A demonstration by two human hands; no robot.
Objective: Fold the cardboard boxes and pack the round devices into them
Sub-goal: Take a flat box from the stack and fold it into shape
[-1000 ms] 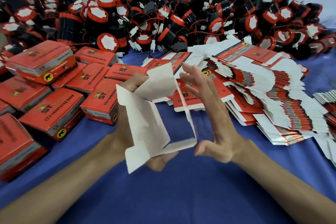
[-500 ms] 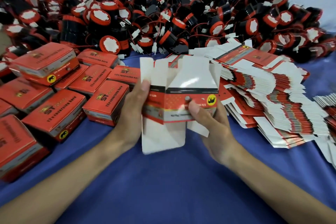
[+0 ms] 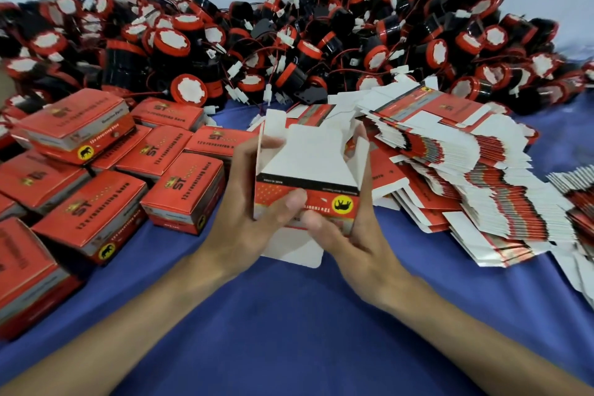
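Blue cloth (image 3: 289, 315) spreads beneath both hands at frame centre: left hand (image 3: 238, 228) and right hand (image 3: 353, 241) pinch the half-formed cardboard box (image 3: 308, 167) between them, thumbs on its red front, white flaps pointing up. Round devices (image 3: 289, 42) heap across the top of the frame beyond the box, the nearest toward the left hand. Packed boxes (image 3: 96, 202) crowd the left, flat blanks (image 3: 466, 170) the right.
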